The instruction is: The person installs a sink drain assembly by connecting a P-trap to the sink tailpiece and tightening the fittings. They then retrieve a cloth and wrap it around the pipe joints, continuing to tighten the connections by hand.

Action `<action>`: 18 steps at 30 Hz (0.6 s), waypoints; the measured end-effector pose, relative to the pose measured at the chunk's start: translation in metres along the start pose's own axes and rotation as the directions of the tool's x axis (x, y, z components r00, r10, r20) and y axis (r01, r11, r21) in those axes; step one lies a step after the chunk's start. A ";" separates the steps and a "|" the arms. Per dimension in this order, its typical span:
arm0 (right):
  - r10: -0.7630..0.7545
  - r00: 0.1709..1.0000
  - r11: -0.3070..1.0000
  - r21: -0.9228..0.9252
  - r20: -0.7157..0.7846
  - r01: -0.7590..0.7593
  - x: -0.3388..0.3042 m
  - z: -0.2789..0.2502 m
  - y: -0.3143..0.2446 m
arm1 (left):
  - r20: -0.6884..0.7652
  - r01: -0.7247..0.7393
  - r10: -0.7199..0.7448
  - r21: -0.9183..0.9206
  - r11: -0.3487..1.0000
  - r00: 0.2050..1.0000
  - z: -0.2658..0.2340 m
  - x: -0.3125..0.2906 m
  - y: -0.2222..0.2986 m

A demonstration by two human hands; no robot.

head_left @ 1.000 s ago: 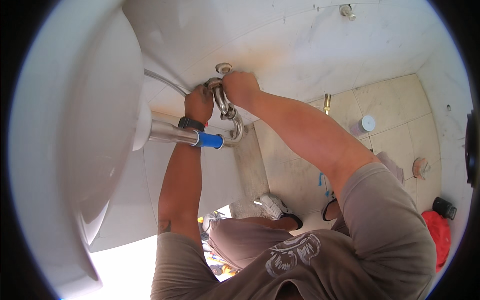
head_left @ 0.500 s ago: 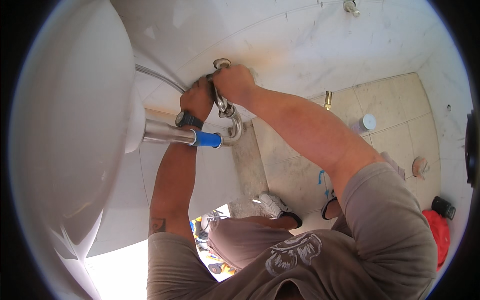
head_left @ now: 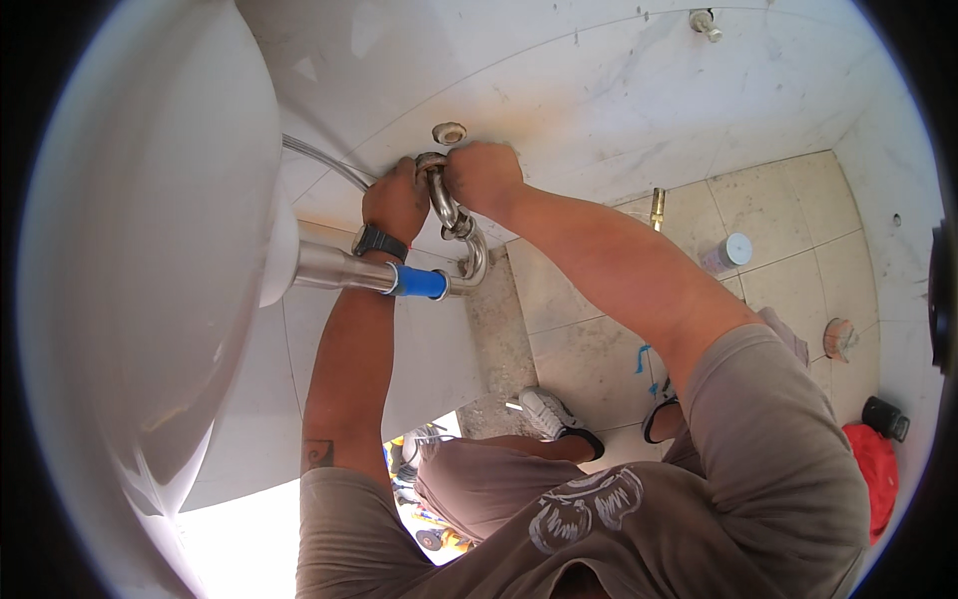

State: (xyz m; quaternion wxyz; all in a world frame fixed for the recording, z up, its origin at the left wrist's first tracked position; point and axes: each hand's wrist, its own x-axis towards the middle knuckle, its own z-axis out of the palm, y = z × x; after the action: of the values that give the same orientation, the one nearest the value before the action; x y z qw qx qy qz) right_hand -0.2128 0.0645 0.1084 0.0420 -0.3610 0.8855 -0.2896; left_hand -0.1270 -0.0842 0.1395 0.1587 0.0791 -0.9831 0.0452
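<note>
A curved chrome drain trap (head_left: 444,208) hangs below the white sink (head_left: 150,250), its upper end close to a round hole (head_left: 449,133) in the wall. My left hand (head_left: 396,200) is closed round the left side of that end. On the other side my right hand (head_left: 484,178) grips it with curled fingers, most of them hidden. Between the two hands a metal ring (head_left: 431,160) shows at the pipe's end, apart from the hole. A straight chrome tailpiece (head_left: 339,268) with a blue sleeve (head_left: 419,282) runs from the sink to the trap, passing over my left forearm.
A braided hose (head_left: 324,160) runs from behind the sink toward my left hand. On the tiled floor stand a brass fitting (head_left: 658,210) and a white cylindrical container (head_left: 736,250). A valve (head_left: 706,25) juts from the wall. Red cloth (head_left: 871,479) lies at the far right.
My right hand has shifted slightly right and down, away from the wall hole. The hole and the ring at the pipe's end now show more fully. The view has shifted a little.
</note>
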 end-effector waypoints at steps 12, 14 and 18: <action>0.031 0.980 0.934 0.342 0.196 -0.098 -0.025 0.006 0.030 | 0.308 0.421 -0.369 -0.864 0.278 0.877 0.020 -0.039 -0.003; -0.015 0.984 0.877 0.475 0.178 -0.073 -0.025 0.015 0.032 | 0.570 0.571 -0.315 -0.815 -0.099 0.759 0.024 -0.045 -0.004; -0.013 0.992 0.771 0.633 0.122 -0.068 -0.029 0.037 0.028 | 0.555 0.519 -0.251 -0.831 -0.199 0.793 0.028 -0.047 0.000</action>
State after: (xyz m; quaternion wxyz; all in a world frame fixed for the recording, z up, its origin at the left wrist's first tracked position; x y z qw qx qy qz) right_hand -0.1981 0.0820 0.0589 0.2188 -0.3291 0.7365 -0.5490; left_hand -0.0917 -0.0806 0.0983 0.0767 0.2435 -0.6378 -0.7266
